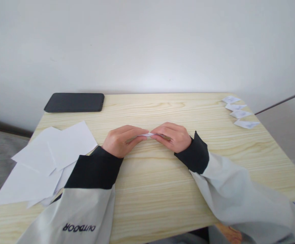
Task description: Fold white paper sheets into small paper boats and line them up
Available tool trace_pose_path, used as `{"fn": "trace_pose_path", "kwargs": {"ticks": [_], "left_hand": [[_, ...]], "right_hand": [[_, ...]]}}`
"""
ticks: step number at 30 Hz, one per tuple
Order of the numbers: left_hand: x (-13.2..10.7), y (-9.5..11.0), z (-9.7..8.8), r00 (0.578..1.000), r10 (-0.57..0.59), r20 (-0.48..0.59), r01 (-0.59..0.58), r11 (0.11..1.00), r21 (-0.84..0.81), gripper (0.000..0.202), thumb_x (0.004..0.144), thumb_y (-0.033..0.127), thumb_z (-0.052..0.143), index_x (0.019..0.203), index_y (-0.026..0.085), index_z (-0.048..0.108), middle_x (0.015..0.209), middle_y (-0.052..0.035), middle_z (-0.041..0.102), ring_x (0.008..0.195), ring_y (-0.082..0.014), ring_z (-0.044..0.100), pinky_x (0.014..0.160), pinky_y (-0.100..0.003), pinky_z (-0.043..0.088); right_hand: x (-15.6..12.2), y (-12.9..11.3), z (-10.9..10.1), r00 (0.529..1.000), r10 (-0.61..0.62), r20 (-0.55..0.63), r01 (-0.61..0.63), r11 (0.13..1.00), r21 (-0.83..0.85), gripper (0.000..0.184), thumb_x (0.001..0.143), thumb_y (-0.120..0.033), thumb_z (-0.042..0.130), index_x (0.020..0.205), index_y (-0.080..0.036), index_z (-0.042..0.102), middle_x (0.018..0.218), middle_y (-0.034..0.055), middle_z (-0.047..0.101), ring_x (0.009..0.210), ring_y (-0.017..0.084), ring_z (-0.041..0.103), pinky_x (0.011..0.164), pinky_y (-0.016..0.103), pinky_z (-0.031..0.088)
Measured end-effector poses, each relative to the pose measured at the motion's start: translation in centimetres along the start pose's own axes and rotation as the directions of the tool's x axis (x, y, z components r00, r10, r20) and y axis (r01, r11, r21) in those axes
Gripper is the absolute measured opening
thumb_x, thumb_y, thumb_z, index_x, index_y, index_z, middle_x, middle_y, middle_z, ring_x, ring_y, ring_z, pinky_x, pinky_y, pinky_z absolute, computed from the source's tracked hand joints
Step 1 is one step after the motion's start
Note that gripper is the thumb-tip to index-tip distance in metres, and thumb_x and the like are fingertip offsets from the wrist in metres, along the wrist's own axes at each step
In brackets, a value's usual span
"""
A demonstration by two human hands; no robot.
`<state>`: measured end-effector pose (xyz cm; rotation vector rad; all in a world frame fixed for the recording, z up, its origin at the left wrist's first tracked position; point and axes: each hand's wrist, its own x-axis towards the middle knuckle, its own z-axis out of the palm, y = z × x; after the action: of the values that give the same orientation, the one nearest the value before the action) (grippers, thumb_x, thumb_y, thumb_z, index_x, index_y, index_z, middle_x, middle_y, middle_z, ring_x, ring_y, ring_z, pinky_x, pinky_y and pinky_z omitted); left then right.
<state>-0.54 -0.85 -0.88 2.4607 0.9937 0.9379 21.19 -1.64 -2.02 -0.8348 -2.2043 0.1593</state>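
Note:
Between my two hands is a small folded piece of white paper (149,135), held nearly edge-on over the middle of the table. My left hand (125,138) pinches its left end between thumb and fingers. The right end is pinched the same way by my right hand (172,136). The fingertips of both hands almost meet at the paper's centre. Most of the paper is hidden by the fingers, so its full shape cannot be made out.
Loose white paper sheets (39,179) overlap on the table's left side, partly under my left sleeve. A black phone (75,102) lies at the back left. Several folded white paper pieces (241,114) form a row at the right edge. A white wall (147,47) borders the wooden table (152,196).

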Motion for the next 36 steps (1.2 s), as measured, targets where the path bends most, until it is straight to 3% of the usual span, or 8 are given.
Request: {"fn": "trace_pose_path", "kwargs": {"ticks": [7,19,27,36], "left_hand": [[-0.23,-0.05,0.12,0.999,-0.03,-0.022,0.032,0.995,0.094,0.02,0.088,0.035,0.055,0.093,0.025,0.072,0.075,-0.0014,0.073,0.066,-0.0135,0.065,0.064,-0.022,0.049],[-0.06,0.26,0.01,0.999,-0.038,-0.012,0.038,0.999,0.029,0.02,0.088,0.032,0.054,0.09,0.022,0.071,0.077,-0.0029,0.072,0.066,-0.0152,0.065,0.062,-0.025,0.048],[0.2,0.14,0.06,0.994,0.103,-0.045,-0.099,0.992,0.078,0.019,0.088,0.027,0.056,0.083,0.014,0.069,0.069,-0.0037,0.069,0.06,-0.0125,0.063,0.058,-0.023,0.047],[0.19,0.11,0.27,0.994,0.105,-0.032,-0.102,0.99,0.093,0.016,0.089,0.024,0.054,0.083,0.016,0.066,0.074,-0.0017,0.07,0.067,-0.0119,0.064,0.064,-0.021,0.048]], "right_hand": [[-0.04,-0.07,0.06,1.0,-0.024,0.002,0.024,0.998,-0.06,0.02,0.089,-0.034,0.056,0.093,-0.02,0.07,0.078,0.0049,0.071,0.068,0.014,0.064,0.061,0.024,0.051],[-0.09,0.11,0.27,0.995,-0.092,-0.046,0.085,0.987,-0.138,0.022,0.09,-0.033,0.055,0.085,-0.017,0.069,0.072,0.0042,0.069,0.063,0.012,0.061,0.059,0.023,0.048],[-0.05,0.02,0.16,0.999,-0.052,0.001,0.052,0.992,-0.117,0.023,0.092,-0.031,0.051,0.084,-0.017,0.069,0.072,0.003,0.069,0.063,0.011,0.061,0.06,0.021,0.047],[0.04,-0.21,0.19,0.999,0.041,-0.014,-0.042,0.999,-0.029,0.021,0.089,-0.029,0.056,0.081,-0.015,0.069,0.07,0.0027,0.07,0.061,0.01,0.062,0.06,0.019,0.047]]}}
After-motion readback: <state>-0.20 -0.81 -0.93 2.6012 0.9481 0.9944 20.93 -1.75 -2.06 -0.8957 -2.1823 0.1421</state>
